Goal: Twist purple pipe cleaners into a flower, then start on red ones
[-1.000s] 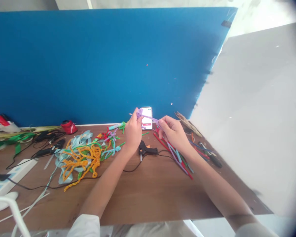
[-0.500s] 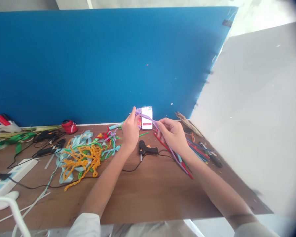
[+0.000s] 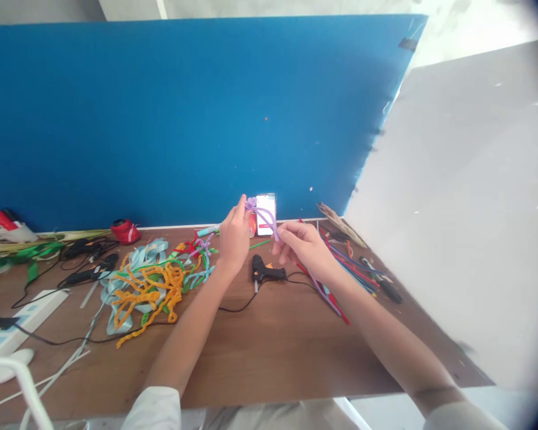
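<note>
My left hand (image 3: 235, 236) is closed on a bunched, twisted part of a purple pipe cleaner (image 3: 264, 213), raised above the table. From there two purple strands curve over to my right hand (image 3: 302, 243), whose thumb and forefinger pinch them. Behind the strands a phone (image 3: 265, 203) with a lit white screen leans upright against the blue panel. Below and between my hands a black glue gun (image 3: 268, 272) rests on the table. Loose pipe cleaners (image 3: 356, 273), red, blue and purple, lie under and beyond my right forearm.
Left of my arm lies a heap of orange pipe cleaners (image 3: 155, 289) and pale blue ribbon (image 3: 121, 319). A white power strip (image 3: 31, 316) with cords sits further left. A black-handled tool (image 3: 388, 288) is at the right. The blue panel (image 3: 183, 119) closes off the table's back.
My right hand has moved left and slightly down, nearer my left hand. The purple strands between them now bow into a curve. My left hand has barely moved.
</note>
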The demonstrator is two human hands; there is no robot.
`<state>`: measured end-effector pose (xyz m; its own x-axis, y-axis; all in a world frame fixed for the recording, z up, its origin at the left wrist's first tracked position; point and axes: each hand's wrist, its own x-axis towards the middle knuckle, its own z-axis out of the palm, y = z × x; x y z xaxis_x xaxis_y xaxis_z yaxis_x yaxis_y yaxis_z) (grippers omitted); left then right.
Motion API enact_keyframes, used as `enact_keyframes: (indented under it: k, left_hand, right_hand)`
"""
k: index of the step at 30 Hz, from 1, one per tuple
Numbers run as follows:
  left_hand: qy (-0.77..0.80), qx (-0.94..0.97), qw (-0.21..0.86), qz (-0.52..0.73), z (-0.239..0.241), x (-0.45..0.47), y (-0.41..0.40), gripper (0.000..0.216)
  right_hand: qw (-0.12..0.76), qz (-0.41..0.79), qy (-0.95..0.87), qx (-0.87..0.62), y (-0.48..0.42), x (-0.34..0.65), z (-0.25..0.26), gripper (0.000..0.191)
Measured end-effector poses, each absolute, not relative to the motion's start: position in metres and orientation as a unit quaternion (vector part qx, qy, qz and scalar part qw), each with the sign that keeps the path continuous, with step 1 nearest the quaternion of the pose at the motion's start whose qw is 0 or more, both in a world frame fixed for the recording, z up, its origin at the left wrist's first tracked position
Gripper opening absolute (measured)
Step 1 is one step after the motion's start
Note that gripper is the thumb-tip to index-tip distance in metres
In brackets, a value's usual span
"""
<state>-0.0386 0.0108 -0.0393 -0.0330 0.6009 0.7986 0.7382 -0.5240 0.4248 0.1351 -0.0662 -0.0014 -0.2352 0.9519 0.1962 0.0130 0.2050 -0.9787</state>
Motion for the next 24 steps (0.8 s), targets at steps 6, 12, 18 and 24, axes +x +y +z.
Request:
enact_keyframes:
  k: [6, 12, 18, 24]
  left_hand:
    - [-0.457, -0.716, 0.076, -0.522, -0.04, -0.038, 0.011, 0.042]
    - [-0.449, -0.739, 0.075, -0.496, -0.041, -0.038, 0.011, 0.043]
    - [-0.413, -0.751, 0.039, -0.514, -0.038, -0.037, 0.008, 0.043]
    - [-0.36, -0.77, 0.013, -0.526, -0.036, -0.037, 0.01, 0.044]
  right_hand:
    - [0.469, 0.591, -0.542, -0.369, -0.052, 0.142, -0.005, 0.031]
    - [0.479, 0.634, -0.501, -0.343, -0.042, 0.147, -0.01, 0.029]
    - [0.43, 0.763, -0.413, -0.249, -0.032, 0.157, -0.009, 0.035]
    - [0.439, 0.769, -0.412, -0.216, -0.03, 0.166, -0.003, 0.034]
